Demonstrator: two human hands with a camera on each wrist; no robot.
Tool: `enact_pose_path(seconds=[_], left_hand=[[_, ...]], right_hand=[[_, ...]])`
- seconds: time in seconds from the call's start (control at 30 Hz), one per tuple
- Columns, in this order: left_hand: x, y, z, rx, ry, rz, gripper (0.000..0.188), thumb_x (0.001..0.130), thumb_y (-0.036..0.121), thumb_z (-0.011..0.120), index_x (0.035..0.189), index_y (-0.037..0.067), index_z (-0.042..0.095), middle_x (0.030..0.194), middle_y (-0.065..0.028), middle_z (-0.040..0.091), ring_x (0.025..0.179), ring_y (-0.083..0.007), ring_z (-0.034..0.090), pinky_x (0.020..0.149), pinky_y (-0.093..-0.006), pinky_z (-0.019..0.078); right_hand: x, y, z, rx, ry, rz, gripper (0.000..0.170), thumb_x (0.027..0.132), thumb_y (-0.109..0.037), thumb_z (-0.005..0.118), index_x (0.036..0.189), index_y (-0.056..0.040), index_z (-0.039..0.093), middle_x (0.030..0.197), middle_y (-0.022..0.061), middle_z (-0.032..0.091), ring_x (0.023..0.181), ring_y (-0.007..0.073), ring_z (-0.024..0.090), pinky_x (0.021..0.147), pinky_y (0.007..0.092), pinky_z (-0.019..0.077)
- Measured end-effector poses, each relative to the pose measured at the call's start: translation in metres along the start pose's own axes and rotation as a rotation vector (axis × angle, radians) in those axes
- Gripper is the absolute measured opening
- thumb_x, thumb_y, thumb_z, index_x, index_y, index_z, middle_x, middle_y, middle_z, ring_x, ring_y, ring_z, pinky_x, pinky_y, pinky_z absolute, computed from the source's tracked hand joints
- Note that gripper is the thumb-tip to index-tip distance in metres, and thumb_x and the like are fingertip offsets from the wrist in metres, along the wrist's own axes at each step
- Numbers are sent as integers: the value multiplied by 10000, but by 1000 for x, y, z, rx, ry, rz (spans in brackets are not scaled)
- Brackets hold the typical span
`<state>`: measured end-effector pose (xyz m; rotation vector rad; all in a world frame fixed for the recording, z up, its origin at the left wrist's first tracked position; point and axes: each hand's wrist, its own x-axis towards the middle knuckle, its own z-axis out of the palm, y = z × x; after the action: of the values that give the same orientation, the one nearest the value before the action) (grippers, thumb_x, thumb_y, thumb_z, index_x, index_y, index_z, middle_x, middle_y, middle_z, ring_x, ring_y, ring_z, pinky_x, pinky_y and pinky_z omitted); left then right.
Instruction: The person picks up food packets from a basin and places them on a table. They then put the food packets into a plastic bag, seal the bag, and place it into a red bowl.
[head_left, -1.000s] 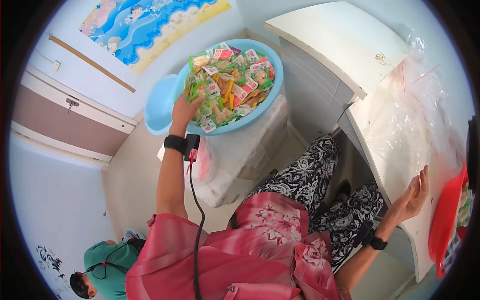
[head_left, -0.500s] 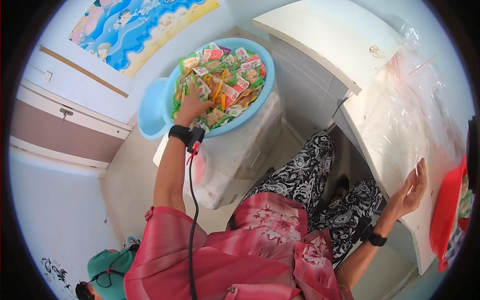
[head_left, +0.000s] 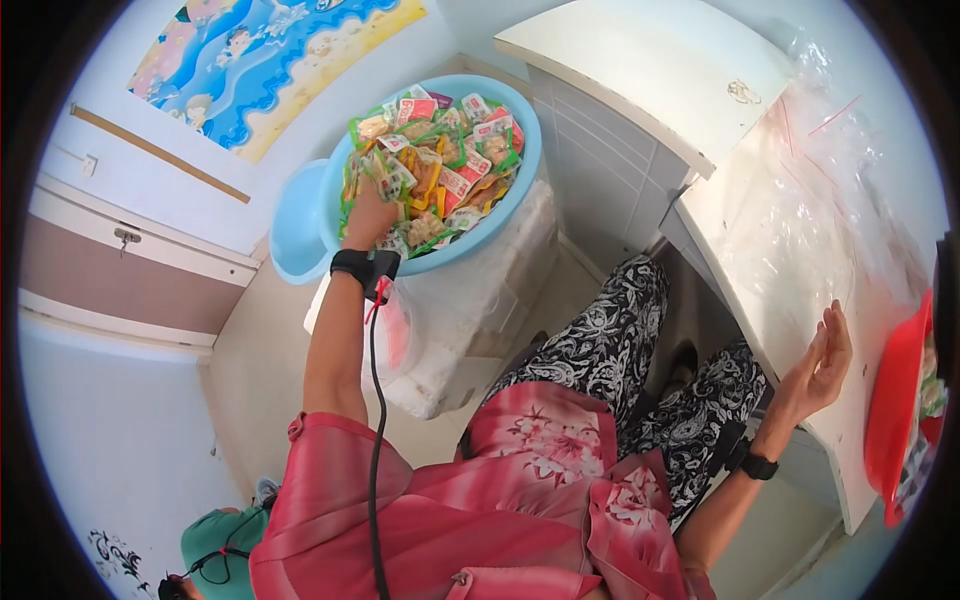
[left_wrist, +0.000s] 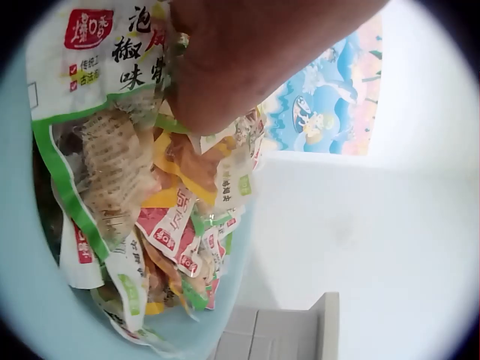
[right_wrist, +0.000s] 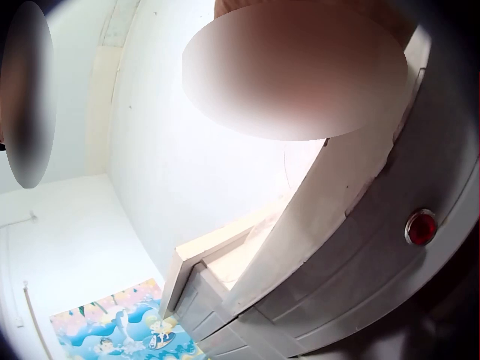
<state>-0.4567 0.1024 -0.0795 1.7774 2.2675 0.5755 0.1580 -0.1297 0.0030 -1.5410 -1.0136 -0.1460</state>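
A light blue basin (head_left: 533, 150) holds a heap of small sealed snack packets (head_left: 440, 165). My left hand (head_left: 370, 215) reaches over its near rim into the packets, fingertips hidden among them. In the left wrist view, that hand (left_wrist: 232, 60) overlaps the edge of a clear-fronted, green-edged packet (left_wrist: 116, 172) with a white label; I cannot tell whether the fingers grip it. My right hand (head_left: 815, 375), fingers extended, is at the front edge of the white counter (head_left: 750, 250) with nothing in it. It is blurred in the right wrist view.
Clear plastic bags (head_left: 830, 190) lie on the counter, near a red basin (head_left: 895, 410) with packets. The blue basin stands on a plastic-wrapped white box (head_left: 470, 330). Another blue basin (head_left: 298, 225) sits behind it. A person in green (head_left: 215, 545) is at lower left.
My left hand spread over the packets, then drew its fingers in among them at the basin's left side. The right hand stays at the counter edge. The head view has shifted slightly.
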Motion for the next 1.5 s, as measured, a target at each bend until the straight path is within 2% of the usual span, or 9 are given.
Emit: enact_pose_path(seconds=[0.3, 0.5, 0.6, 0.8, 0.83, 0.93, 1.07, 1.27, 1.5], left_hand=[[3, -12, -1, -8, 100, 17, 798, 766, 108, 682, 1482, -11, 349, 1145, -318, 692, 1069, -496, 669, 916, -538, 532], [-12, -7, -26, 17, 331, 91, 570, 800, 3, 600, 1356, 32, 476, 1073, -264, 706, 1075, -490, 666, 909, -548, 523], [-31, 4, -53, -66, 448, 162, 610, 782, -53, 561, 1380, 43, 490, 1068, -281, 701, 1085, -491, 659, 916, -519, 529], [-33, 0, -98, -506, 532, 281, 640, 794, -71, 528, 1425, 36, 525, 1214, -192, 687, 1129, -315, 675, 979, -400, 515], [-38, 10, -112, -554, 481, 295, 626, 815, -55, 548, 1437, 7, 513, 1318, -136, 640, 1182, -244, 626, 1002, -357, 496], [-53, 69, -134, -843, 365, 206, 658, 839, -53, 581, 1485, 0, 468, 1371, -117, 618, 1219, -231, 622, 1023, -345, 504], [-56, 168, -126, -1161, 175, 281, 678, 833, -111, 570, 1490, 2, 445, 1367, -140, 614, 1201, -262, 645, 1010, -353, 534], [-25, 307, -88, -1302, -125, 484, 652, 804, -128, 588, 1437, -19, 473, 1301, -141, 630, 1151, -257, 658, 977, -369, 548], [22, 413, -21, -1305, -398, 474, 532, 811, -120, 612, 1322, 12, 545, 1207, -114, 641, 1076, -254, 672, 908, -364, 586]], right_hand=[[-1, 4, -2, -1, -41, -18, 275, 1065, -26, 504, 1307, 2, 631, 1347, 136, 671, 1207, 227, 656, 1064, 369, 513], [-1, 4, -1, 24, -34, 11, 287, 1051, 24, 476, 1289, 3, 634, 1318, 127, 686, 1153, 231, 683, 1010, 374, 545], [-1, 8, -2, 28, -44, 4, 304, 1038, 44, 470, 1291, 2, 634, 1317, 124, 687, 1149, 232, 687, 998, 372, 547], [-1, 8, -3, 59, -32, 12, 334, 1017, 72, 463, 1294, 1, 636, 1315, 121, 686, 1136, 229, 689, 983, 363, 550], [-1, 7, -3, 69, -19, 10, 334, 1016, 74, 463, 1291, 2, 639, 1309, 120, 686, 1127, 228, 691, 979, 361, 551], [1, 2, -6, 6, -31, -57, 338, 1000, 101, 472, 1270, 6, 652, 1280, 117, 690, 1083, 224, 695, 955, 350, 557], [2, 2, -9, 68, -4, -67, 350, 960, 158, 515, 1241, 5, 656, 1176, 118, 695, 1024, 209, 700, 917, 337, 561], [1, -2, -8, 149, 6, 5, 297, 988, 127, 523, 1224, 2, 654, 1147, 110, 689, 997, 189, 697, 878, 312, 560], [1, -1, -9, 195, -31, 47, 270, 1000, 105, 524, 1216, 4, 650, 1134, 110, 685, 990, 189, 698, 860, 313, 569]])
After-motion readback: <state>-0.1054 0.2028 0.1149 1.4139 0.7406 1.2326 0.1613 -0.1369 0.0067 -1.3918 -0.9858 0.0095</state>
